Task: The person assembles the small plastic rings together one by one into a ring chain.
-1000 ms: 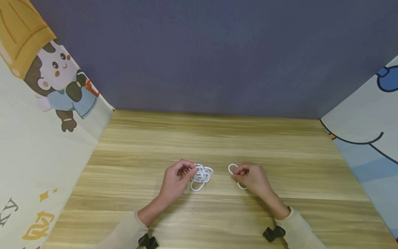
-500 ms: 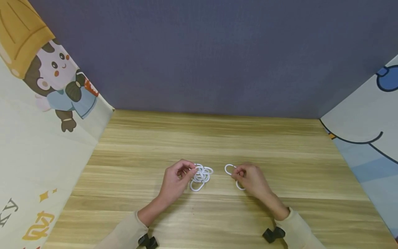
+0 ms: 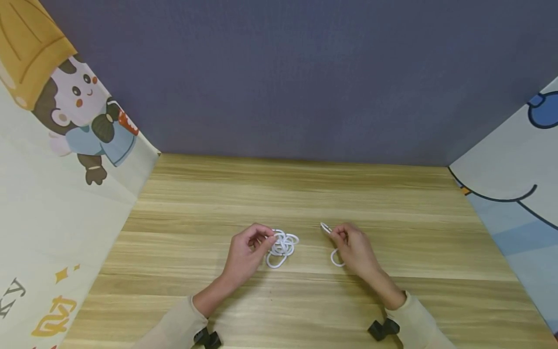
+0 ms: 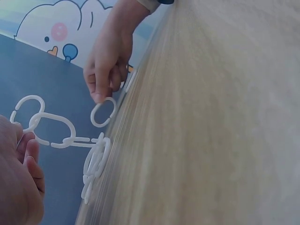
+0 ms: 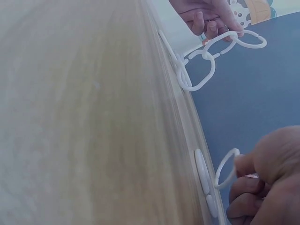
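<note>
My left hand (image 3: 247, 252) pinches one end of a chain of white plastic links (image 4: 60, 117), each an oval ring with a small gap. From the fingertips the chain hangs down to a pile of linked rings (image 3: 283, 247) on the tabletop. To the right, my right hand (image 3: 358, 249) pinches a single white link (image 3: 325, 227) between thumb and forefinger; it shows nearly edge-on in the head view. Close below that hand, another loose link (image 3: 333, 259) lies partly hidden. In the right wrist view the held link (image 5: 218, 177) is tilted above flat-lying links (image 5: 202, 171).
The wood-grain table (image 3: 305, 194) reaches back to a dark blue-grey panel (image 3: 296, 77). Cartoon-printed side panels stand at the left (image 3: 43, 194) and right (image 3: 514, 165). Black wrist devices (image 3: 383, 328) sit at both cuffs.
My right hand has raised its link a little away from the table and turned it from face-on to nearly edge-on. The left hand and the chain pile stay put.
</note>
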The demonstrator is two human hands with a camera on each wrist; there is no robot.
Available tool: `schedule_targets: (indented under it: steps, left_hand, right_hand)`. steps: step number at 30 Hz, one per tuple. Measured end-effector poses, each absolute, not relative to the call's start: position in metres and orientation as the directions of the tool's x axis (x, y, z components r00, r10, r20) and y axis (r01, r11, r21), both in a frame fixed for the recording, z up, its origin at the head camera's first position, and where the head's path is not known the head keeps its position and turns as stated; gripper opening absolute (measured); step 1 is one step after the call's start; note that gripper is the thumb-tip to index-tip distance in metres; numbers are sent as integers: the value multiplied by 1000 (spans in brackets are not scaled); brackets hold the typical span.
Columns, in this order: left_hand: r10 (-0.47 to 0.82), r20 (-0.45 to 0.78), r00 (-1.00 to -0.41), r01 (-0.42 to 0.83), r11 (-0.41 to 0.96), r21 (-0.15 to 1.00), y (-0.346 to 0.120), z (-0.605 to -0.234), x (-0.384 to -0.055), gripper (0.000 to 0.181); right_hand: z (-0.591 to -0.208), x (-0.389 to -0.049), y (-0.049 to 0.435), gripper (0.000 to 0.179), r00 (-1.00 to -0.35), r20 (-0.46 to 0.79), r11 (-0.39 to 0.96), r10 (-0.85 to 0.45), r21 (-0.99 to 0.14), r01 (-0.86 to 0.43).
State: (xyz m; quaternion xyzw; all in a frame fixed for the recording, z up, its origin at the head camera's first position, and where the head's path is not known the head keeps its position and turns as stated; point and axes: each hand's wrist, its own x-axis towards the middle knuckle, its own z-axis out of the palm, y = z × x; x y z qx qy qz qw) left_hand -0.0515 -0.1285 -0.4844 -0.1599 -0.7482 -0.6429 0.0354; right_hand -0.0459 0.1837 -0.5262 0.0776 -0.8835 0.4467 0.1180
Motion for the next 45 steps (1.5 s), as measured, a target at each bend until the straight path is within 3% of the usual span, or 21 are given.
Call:
schedule_targets:
  steps: [8,15,27,45]
  left_hand:
    - [195,260,-946,286,116,951,-128,-484,-51,7]
    - [201,263,-944,289,113,951,-127,-484,-52,7]
    - [205,263,-943,291,122,949,-127,-484,-52,9]
    - [200,273,-941,298,110,948,-128,-484,-51,6]
  right_hand:
    - [-502,-44,174,9,-987,129,598,98,-800,-45]
    - [-497,-43,171,13,-986,59,518,158,-855,31]
    - [-481,-38,164,18,-990,-63,306,124,-947,99]
    - [-453,-30,145,11,-985,-148,101,84,-982,157]
